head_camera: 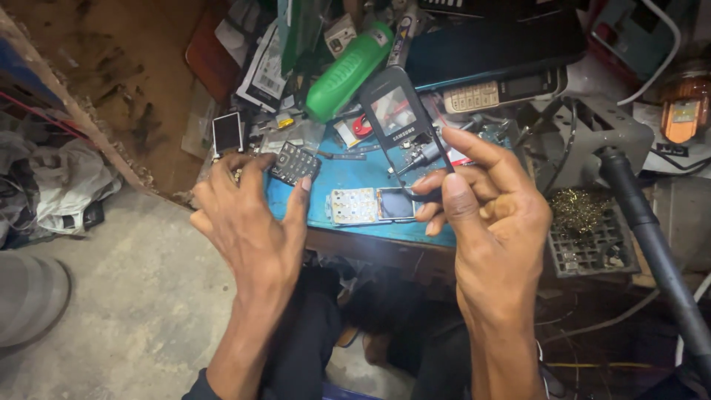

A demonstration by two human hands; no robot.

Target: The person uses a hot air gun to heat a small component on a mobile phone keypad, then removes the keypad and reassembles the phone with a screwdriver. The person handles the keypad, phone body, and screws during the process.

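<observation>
My right hand (489, 215) pinches the lower edge of a dark phone front cover (398, 115) with a clear screen window, holding it upright above the blue bench top (355, 178). My left hand (248, 215) holds a black rubber keypad (294, 163) between fingertips and thumb at the bench's left end. Between my hands a bare phone board (370, 205) with white key contacts and a small screen lies flat on the bench.
A green bottle (348, 70) lies behind the cover. A loose small display (227, 133) sits at the left, a cream-keyed handset (503, 90) at the back. A metal tray with brass wool (589, 230) and a dark hose (652, 244) are at the right.
</observation>
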